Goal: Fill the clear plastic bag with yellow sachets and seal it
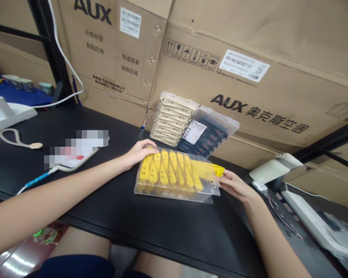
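A clear plastic box (174,195) lies on its long side on the black table, with a row of yellow sachets (171,170) inside. My left hand (142,152) grips the box at its upper left edge, thumb and fingers closed on it. At the box's right end, my right hand (234,183) pinches a single yellow sachet (218,170), which sticks partly out of the opening. Behind the box, a clear pack of cream sachets (172,119) and a clear pack of dark blue sachets (208,129) lean against the cardboard.
Large cardboard boxes (127,73) line the back. To the left lie a phone (81,152) with a cable and a cord loop (20,141). A white bottle (274,168), a small white device (259,186) and a power strip (310,216) sit at the right.
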`<action>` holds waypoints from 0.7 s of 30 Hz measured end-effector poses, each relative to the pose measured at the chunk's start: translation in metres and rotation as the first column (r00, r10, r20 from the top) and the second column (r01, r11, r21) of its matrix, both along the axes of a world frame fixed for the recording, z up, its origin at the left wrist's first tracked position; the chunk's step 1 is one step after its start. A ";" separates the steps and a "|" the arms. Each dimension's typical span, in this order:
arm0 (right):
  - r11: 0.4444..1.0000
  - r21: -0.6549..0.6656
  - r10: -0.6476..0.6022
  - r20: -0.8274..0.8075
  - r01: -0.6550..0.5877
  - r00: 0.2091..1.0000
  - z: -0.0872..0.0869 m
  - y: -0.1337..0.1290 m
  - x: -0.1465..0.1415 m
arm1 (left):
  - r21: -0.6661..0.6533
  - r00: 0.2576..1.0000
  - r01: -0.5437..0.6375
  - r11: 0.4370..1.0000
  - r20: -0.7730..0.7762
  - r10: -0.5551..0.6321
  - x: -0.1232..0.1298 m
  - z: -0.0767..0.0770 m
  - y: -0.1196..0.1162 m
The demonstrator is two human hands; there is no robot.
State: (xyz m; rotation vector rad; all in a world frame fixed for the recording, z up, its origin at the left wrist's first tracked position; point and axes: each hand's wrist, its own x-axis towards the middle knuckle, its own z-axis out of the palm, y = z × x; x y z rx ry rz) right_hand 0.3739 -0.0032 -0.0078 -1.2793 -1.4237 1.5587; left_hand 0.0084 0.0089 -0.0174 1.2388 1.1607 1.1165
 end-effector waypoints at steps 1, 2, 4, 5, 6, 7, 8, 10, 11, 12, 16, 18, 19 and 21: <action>1.000 0.012 0.006 0.013 -0.006 1.000 -0.001 0.000 -0.002 | 0.003 1.000 0.002 1.000 -0.004 -0.002 0.000 0.000 0.000; 1.000 0.023 0.013 0.031 -0.014 0.999 -0.001 -0.001 -0.005 | 0.008 1.000 0.004 1.000 -0.007 -0.003 0.000 0.000 0.001; 0.999 0.037 0.036 0.067 -0.038 0.997 -0.001 -0.001 -0.010 | 0.022 1.000 0.006 1.000 -0.010 -0.006 0.000 -0.001 0.002; 0.998 0.041 0.050 0.080 -0.054 0.996 0.000 -0.002 -0.011 | 0.028 1.000 0.007 1.000 -0.013 -0.007 0.000 -0.002 0.002; 0.997 0.043 0.066 0.088 -0.070 0.994 0.000 -0.002 -0.012 | 0.032 1.000 0.008 0.999 -0.016 -0.008 0.000 -0.002 0.002; 0.995 0.043 0.082 0.095 -0.086 0.992 0.001 -0.002 -0.012 | 0.033 1.000 0.010 0.999 -0.021 -0.009 0.000 -0.002 0.002; 0.994 0.041 0.100 0.103 -0.105 0.990 0.001 -0.003 -0.011 | 0.033 1.000 0.012 0.999 -0.026 -0.011 0.000 -0.003 0.002; 0.988 0.019 0.149 0.115 -0.152 0.982 0.002 -0.004 -0.008 | 0.036 0.999 0.017 0.999 -0.041 -0.015 -0.001 -0.003 0.002; 0.984 0.002 0.178 0.116 -0.180 0.977 0.003 -0.005 -0.006 | 0.039 0.999 0.017 0.999 -0.050 -0.015 -0.001 -0.002 0.002; 0.978 -0.015 0.209 0.116 -0.209 0.971 0.004 -0.006 -0.005 | 0.044 0.998 0.018 0.999 -0.060 -0.015 -0.001 -0.002 0.002; 0.951 -0.028 0.309 0.116 -0.308 0.944 0.006 -0.008 -0.003 | 0.080 0.993 0.028 0.996 -0.115 -0.019 -0.002 -0.002 0.002; 0.959 0.007 0.280 0.139 -0.283 0.950 0.005 -0.006 -0.002 | 0.106 0.989 0.035 0.994 -0.147 -0.020 -0.002 -0.003 0.003; 0.972 0.043 0.220 0.153 -0.229 0.963 0.004 -0.003 -0.001 | 0.119 0.987 0.037 0.992 -0.160 -0.017 -0.002 -0.004 0.003; 0.984 0.169 0.013 0.204 -0.048 0.979 0.000 0.004 0.005 | 0.141 0.984 0.040 0.989 -0.179 -0.014 -0.001 -0.005 0.003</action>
